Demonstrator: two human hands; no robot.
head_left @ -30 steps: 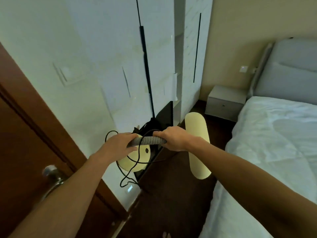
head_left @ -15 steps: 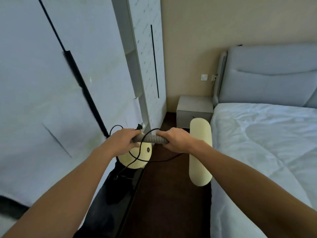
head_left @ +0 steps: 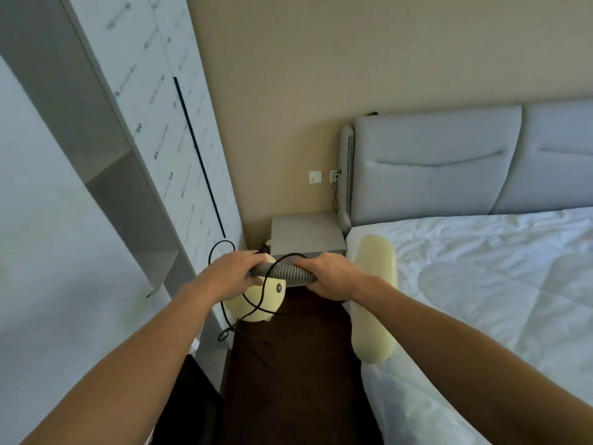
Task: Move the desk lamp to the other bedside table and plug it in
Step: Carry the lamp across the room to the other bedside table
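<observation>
Head view, the only one. Both hands are closed on the desk lamp [head_left: 373, 297], carried in the air at waist level in the aisle between wardrobe [head_left: 134, 130] and bed [head_left: 481, 284]. Left hand [head_left: 236, 273] grips the near end of the grey ribbed neck [head_left: 282, 272], just above the pale round base [head_left: 260, 300]; right hand [head_left: 332, 276] grips the other end, the long pale head hanging down beside the mattress edge. Black cord [head_left: 256, 300] loops loose over the neck and dangles below the base; I cannot make out the plug for certain.

Step, as I judge it: carry leg, not yet set down. The bedside table [head_left: 308, 234] lies straight ahead, top bare as far as I see.

Next calls for: lower the base flat onto that top, free one hand, find the plug end, reach the wall outlets [head_left: 324, 177] above the table.

In the way: the right outlet already has a cable in it, so the left one looks the candidate. Slack cord may snag on the table corner. Narrow gap; headboard [head_left: 433, 168] crowds the outlets
</observation>
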